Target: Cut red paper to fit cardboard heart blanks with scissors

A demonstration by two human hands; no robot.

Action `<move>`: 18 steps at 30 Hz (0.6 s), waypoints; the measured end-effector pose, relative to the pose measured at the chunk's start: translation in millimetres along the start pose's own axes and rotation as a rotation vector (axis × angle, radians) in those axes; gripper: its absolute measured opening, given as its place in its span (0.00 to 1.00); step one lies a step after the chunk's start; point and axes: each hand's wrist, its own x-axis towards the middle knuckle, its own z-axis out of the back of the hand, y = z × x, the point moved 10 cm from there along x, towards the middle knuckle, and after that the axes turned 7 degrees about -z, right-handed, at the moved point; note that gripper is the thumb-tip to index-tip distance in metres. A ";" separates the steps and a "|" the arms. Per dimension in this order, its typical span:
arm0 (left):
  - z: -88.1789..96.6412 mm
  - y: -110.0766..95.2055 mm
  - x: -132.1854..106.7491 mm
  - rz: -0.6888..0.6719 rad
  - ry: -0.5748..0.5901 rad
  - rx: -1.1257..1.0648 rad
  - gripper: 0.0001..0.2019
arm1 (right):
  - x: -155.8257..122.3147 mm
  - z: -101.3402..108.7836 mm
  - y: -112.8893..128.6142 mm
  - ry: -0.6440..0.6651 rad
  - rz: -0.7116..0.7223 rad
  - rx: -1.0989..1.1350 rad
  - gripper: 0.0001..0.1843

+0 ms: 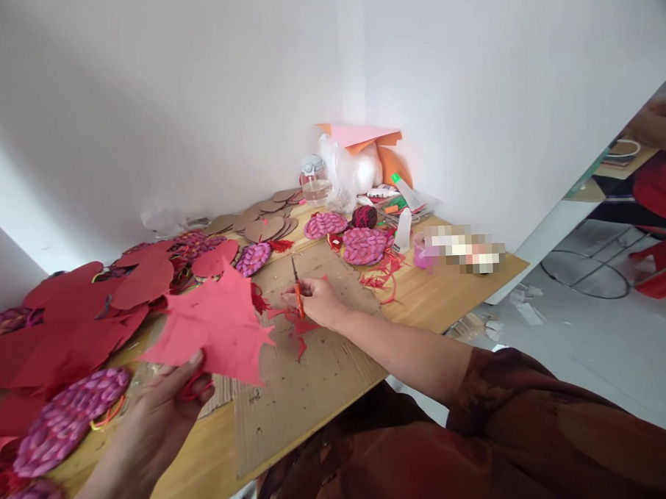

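Observation:
My left hand (pixel 166 404) grips a large jagged sheet of red paper (pixel 215 328) by its lower edge and holds it above the wooden table (pixel 456 288). My right hand (pixel 318 300) is closed round orange-handled scissors (pixel 298 288), their blades pointing away from me, over a brown cardboard sheet (pixel 316 375). Red paper scraps (pixel 299 332) lie just under that hand.
Red paper pieces (pixel 82 312) pile up at the left among pink woven ovals (pixel 70 419). Cardboard ovals (pixel 268 223), a jar (pixel 314 180), glue bottles (pixel 403 230) and a plastic bag (pixel 351 168) crowd the back corner. Another person's hand (pixel 658 121) shows at the far right.

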 end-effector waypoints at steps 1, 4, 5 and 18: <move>-16.4 5.4 9.7 -0.006 0.063 -0.037 0.16 | 0.9 0.7 -0.1 -0.006 -0.012 0.035 0.24; -46.5 25.4 26.9 0.031 0.121 -0.132 0.13 | 1.4 2.4 -1.4 -0.022 -0.047 0.105 0.24; -53.2 31.1 29.4 0.046 0.127 -0.160 0.12 | 1.0 2.7 -2.2 -0.029 -0.058 0.121 0.24; -68.6 40.1 51.8 -0.048 0.210 -0.155 0.18 | -14.9 13.4 2.1 -0.024 -0.131 0.205 0.27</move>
